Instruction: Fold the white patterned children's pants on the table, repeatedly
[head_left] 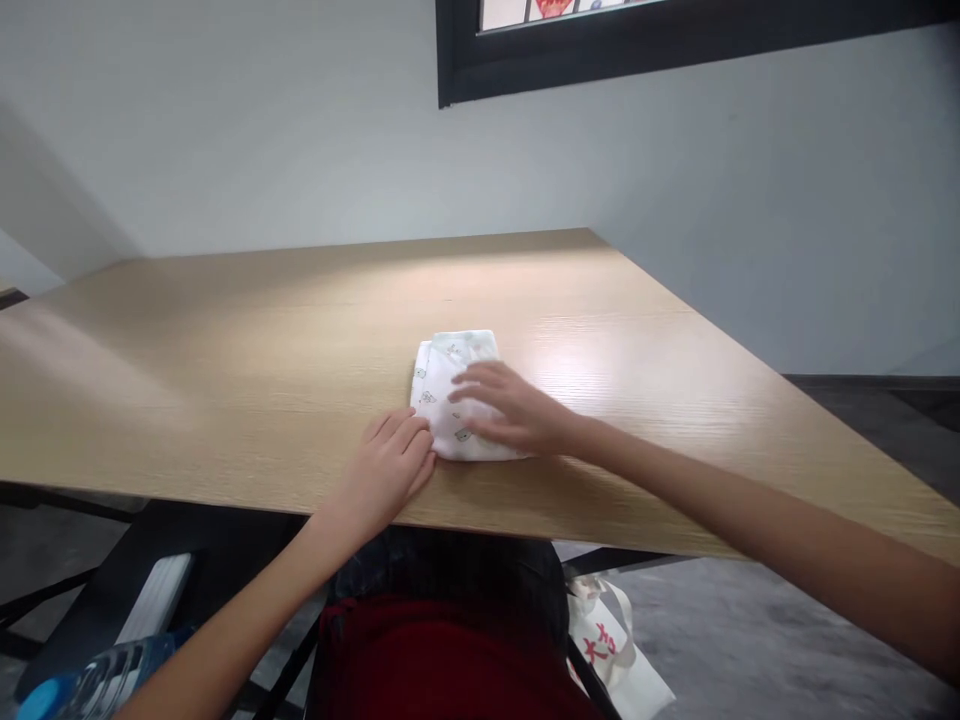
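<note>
A folded white cloth (442,405) with small printed figures lies near the front edge of the wooden table, its layers stacked in a rough rectangle. At its lower left corner is my left hand (394,460), fingers closed together on the edge; the thumb is hidden. Over the right half of the cloth is my right hand (514,410), slightly blurred, with its fingers apart and pointing left. Whether the right fingertips touch the fabric I cannot tell. Part of the cloth is covered by the right hand.
The light wooden table (262,350) reaches back to a pale wall (300,120) with a dark window frame (600,75). Below the front edge at left lies a plastic bottle (112,680) with a blue cap. A white bag (622,660) with red writing sits low at right.
</note>
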